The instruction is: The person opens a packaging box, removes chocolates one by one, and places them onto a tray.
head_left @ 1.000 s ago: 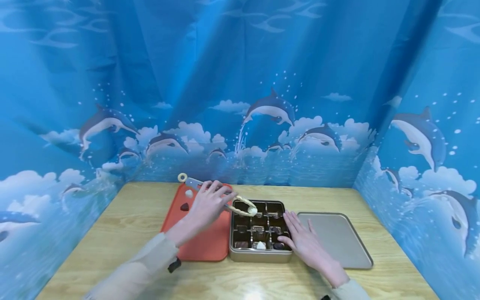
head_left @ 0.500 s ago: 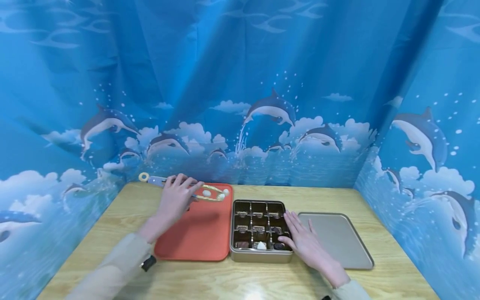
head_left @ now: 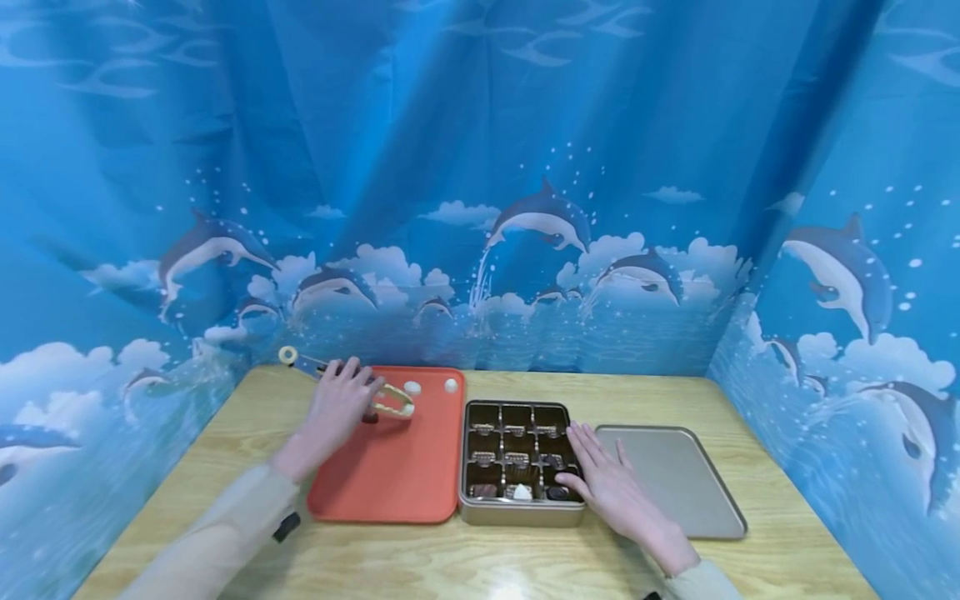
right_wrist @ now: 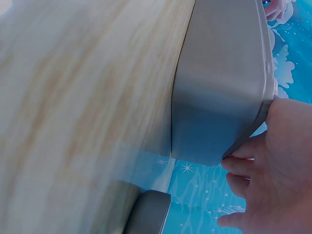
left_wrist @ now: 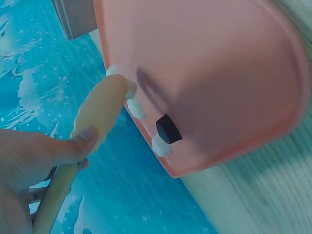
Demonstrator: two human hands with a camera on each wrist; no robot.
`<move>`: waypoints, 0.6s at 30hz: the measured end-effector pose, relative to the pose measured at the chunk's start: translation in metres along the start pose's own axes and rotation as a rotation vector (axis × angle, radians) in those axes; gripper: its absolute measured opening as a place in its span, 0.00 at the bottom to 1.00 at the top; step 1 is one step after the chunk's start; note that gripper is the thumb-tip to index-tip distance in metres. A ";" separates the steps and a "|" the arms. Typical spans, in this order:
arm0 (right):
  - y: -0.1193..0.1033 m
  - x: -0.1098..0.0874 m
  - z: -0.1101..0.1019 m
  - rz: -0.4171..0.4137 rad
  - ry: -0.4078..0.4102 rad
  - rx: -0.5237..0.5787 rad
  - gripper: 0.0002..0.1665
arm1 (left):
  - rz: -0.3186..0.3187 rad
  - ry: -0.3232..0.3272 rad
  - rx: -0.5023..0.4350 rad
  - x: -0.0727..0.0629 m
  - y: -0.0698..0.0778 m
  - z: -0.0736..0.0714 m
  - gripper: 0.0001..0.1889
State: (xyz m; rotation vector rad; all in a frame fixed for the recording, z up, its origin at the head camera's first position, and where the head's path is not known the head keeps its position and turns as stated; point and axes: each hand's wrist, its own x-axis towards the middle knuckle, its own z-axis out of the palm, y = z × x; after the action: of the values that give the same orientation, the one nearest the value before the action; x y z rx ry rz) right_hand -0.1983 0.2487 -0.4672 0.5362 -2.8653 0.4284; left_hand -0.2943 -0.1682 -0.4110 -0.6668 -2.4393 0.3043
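My left hand point(head_left: 337, 408) grips a pair of tongs point(left_wrist: 100, 105) with yellowish scalloped tips and a ring at the handle's end. Between the tips a small white chocolate point(left_wrist: 130, 88) shows, over the back of the red tray point(head_left: 420, 475). On that tray lie other white chocolates point(head_left: 412, 387) along the far edge and a dark chocolate point(left_wrist: 168, 129). My right hand point(head_left: 609, 477), fingers straight, rests on the right rim of a metal box point(head_left: 521, 513). Its divided insert holds brown and dark chocolates and a white one point(head_left: 522, 492) in the front row.
A flat metal lid point(head_left: 675, 483) lies right of the box, partly behind my right hand. Box and tray stand side by side on the wooden table point(head_left: 405, 558). A blue dolphin-print curtain point(head_left: 480, 208) rises along the table's back and sides.
My left hand has carried the tongs and the white chocolate leftward from over the box, past the tray's far right corner, to the tray's back left. The right hand stays still.
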 end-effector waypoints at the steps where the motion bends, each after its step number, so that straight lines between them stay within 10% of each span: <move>1: 0.000 0.000 0.000 0.001 -0.002 0.002 0.45 | 0.004 -0.005 0.010 0.000 0.001 0.001 0.15; 14: -0.002 0.001 0.000 0.005 -0.009 0.007 0.44 | 0.014 -0.057 0.072 0.010 0.009 0.009 0.09; 18: -0.001 0.000 0.000 0.007 -0.011 0.006 0.44 | -0.012 0.014 0.047 0.009 0.007 0.007 0.08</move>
State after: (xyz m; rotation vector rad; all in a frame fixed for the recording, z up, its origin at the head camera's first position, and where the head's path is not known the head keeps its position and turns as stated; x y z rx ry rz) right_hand -0.1981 0.2476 -0.4669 0.5317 -2.8779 0.4369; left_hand -0.3022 -0.1574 -0.4148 -0.6316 -2.4147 0.3497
